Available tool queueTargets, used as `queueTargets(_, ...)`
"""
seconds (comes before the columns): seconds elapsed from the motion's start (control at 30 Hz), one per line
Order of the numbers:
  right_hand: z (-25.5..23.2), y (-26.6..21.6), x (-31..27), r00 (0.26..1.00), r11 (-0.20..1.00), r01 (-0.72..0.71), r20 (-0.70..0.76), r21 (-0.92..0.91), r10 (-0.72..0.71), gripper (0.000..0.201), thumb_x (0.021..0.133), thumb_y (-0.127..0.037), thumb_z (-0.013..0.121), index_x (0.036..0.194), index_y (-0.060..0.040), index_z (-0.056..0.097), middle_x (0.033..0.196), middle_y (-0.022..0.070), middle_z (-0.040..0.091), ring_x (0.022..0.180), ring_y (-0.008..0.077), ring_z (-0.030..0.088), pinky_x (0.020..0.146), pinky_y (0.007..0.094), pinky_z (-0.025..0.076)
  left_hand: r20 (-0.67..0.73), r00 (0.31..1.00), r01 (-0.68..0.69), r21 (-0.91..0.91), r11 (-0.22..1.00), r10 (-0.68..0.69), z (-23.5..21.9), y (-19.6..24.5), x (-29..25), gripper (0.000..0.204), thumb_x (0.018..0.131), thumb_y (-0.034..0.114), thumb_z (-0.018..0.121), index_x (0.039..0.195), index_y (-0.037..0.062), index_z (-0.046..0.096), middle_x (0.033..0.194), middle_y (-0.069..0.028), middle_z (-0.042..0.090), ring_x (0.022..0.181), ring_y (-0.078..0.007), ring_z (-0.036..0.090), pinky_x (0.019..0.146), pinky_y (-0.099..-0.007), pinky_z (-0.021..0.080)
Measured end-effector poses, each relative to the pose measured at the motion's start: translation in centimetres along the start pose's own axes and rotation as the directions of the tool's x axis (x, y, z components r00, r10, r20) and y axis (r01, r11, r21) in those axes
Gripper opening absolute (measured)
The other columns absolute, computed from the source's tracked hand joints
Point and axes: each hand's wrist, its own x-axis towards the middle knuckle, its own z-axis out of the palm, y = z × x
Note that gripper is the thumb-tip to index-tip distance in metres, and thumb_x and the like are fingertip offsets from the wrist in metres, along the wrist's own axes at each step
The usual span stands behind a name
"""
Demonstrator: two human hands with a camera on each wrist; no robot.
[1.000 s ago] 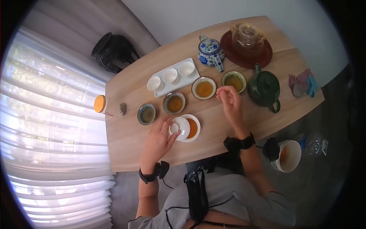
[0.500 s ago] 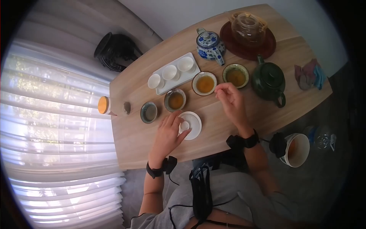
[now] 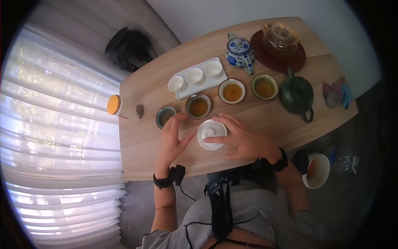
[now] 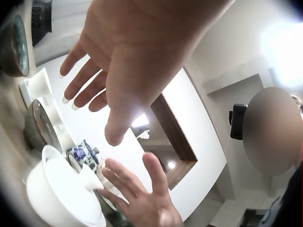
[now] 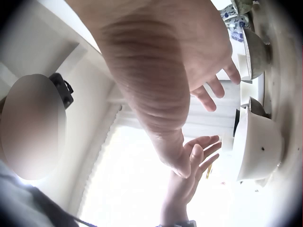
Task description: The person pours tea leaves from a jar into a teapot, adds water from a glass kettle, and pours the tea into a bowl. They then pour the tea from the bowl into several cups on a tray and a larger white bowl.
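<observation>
A white lidded tea bowl (image 3: pixel 209 133), a gaiwan, stands near the table's front edge, its round-knobbed lid seated on top. Just left of it is my left hand (image 3: pixel 172 141), fingers spread and holding nothing; the left wrist view shows this hand (image 4: pixel 128 61) raised beside the gaiwan (image 4: pixel 61 189). From the other side my right hand (image 3: pixel 242 141) reaches in, fingers loosely extended and overlapping the lid in the head view. Seen from the right wrist, the fingers are apart from the white bowl (image 5: pixel 258 146). A small teal-rimmed cup (image 3: pixel 165 116) sits right behind the left fingertips.
Behind the gaiwan are several tea-filled cups (image 3: pixel 232 92) and a white tray (image 3: pixel 195 89) bearing three white cups. A blue-and-white teapot (image 3: pixel 240 52), a green teapot (image 3: pixel 296 95) and a glass teapot (image 3: pixel 280 41) stand farther back. Cloths (image 3: pixel 338 93) lie at right; a bucket (image 3: pixel 317 174) stands below.
The lid, earlier tilted over the tea in my left hand, now covers the bowl. My left hand has let go and moved left. My right hand has come over to the gaiwan.
</observation>
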Motion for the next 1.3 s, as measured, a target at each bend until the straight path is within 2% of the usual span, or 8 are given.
queueTargets(0.1,1.4,-0.9,0.1,0.994,0.967,-0.017,0.102,-0.254,0.044,0.069,0.07,-0.042,0.073,0.133,-0.0388,0.045,0.146,0.0207,0.024,0.137,0.0396,0.018,0.109,0.0557,0.016,-0.115,0.988,0.091,-0.083,0.992,-0.1,-2.1,-1.8,0.2,0.036,0.08,0.012,0.069,0.11,0.001,0.053,0.109,-0.0136,0.058,0.102,-0.0297,0.056,0.087,-0.0372,0.044)
queueTargets(0.3,3.5,-0.8,2.1,0.983,0.892,-0.036,0.147,-0.45,0.113,0.082,0.06,-0.055,0.073,0.134,-0.039,0.043,0.147,0.0203,0.021,0.137,0.0412,0.016,0.109,0.0582,0.013,-0.434,0.878,0.165,-0.114,0.98,-0.199,-5.3,-10.1,0.1,0.021,0.086,0.008,0.061,0.105,0.001,0.056,0.1,-0.0084,0.062,0.099,-0.0201,0.058,0.085,-0.0325,0.046)
queueTargets(0.43,4.4,-0.7,2.7,0.979,0.868,-0.059,0.139,-0.493,0.146,0.083,0.06,-0.054,0.074,0.135,-0.0384,0.042,0.147,0.0168,0.024,0.136,0.0424,0.018,0.108,0.0598,0.016,-0.569,0.767,0.19,-0.238,0.952,-0.296,-5.6,-15.4,-1.0,0.014,0.089,0.007,0.057,0.101,0.0004,0.058,0.092,-0.0085,0.063,0.091,-0.0193,0.06,0.081,-0.0316,0.047)
queueTargets(0.67,6.0,-0.3,3.1,0.989,0.912,-0.129,-0.12,-0.39,0.089,0.082,0.06,-0.047,0.079,0.134,-0.0306,0.045,0.143,0.0175,0.028,0.129,0.0415,0.029,0.104,0.0533,0.031,-0.614,0.682,0.282,-0.281,0.917,-0.398,-3.1,-19.9,-3.4,0.013,0.089,0.007,0.056,0.1,0.0007,0.059,0.092,-0.0091,0.063,0.085,-0.0191,0.062,0.079,-0.0301,0.048)
queueTargets(0.8,7.1,0.5,3.1,0.952,0.969,-0.155,-0.291,-0.192,0.095,0.082,0.059,-0.028,0.084,0.132,-0.0262,0.048,0.141,0.0192,0.032,0.118,0.0394,0.041,0.098,0.0476,0.039,-0.635,0.698,0.234,-0.237,0.943,-0.333,-2.5,-20.2,-3.4,0.012,0.088,0.007,0.055,0.097,0.0006,0.059,0.092,-0.0104,0.064,0.084,-0.0216,0.063,0.078,-0.0316,0.048)
queueTargets(0.9,7.6,0.8,2.7,0.936,0.97,-0.148,-0.342,-0.192,0.075,0.081,0.056,-0.017,0.084,0.13,-0.024,0.051,0.139,0.0203,0.034,0.117,0.0369,0.045,0.097,0.0435,0.041,-0.622,0.703,0.273,-0.212,0.938,-0.346,-2.0,-20.4,-3.6,0.012,0.087,0.007,0.055,0.096,0.0007,0.06,0.091,-0.0121,0.063,0.085,-0.0248,0.062,0.077,-0.0344,0.048)
queueTargets(1.1,5.8,0.1,4.8,0.93,0.988,-0.103,-0.364,-0.114,0.055,0.084,0.053,-0.012,0.083,0.13,-0.0212,0.051,0.138,0.0201,0.035,0.121,0.0373,0.043,0.097,0.0434,0.041,-0.558,0.755,0.364,-0.083,0.928,-0.346,-1.3,-21.6,-4.0,0.012,0.083,0.01,0.057,0.091,0.0015,0.06,0.088,-0.0161,0.062,0.085,-0.0329,0.06,0.075,-0.0401,0.047)
queueTargets(1.3,0.7,-0.4,12.3,0.912,0.982,-0.026,-0.408,-0.187,-0.053,0.083,0.055,-0.01,0.081,0.132,-0.0194,0.049,0.136,0.0168,0.037,0.12,0.0346,0.045,0.096,0.0409,0.043,-0.476,0.783,0.456,0.004,0.89,-0.4,-0.7,-22.6,-4.5,0.013,0.082,0.014,0.057,0.087,0.0029,0.06,0.088,-0.0174,0.061,0.085,-0.0366,0.058,0.073,-0.0434,0.046)
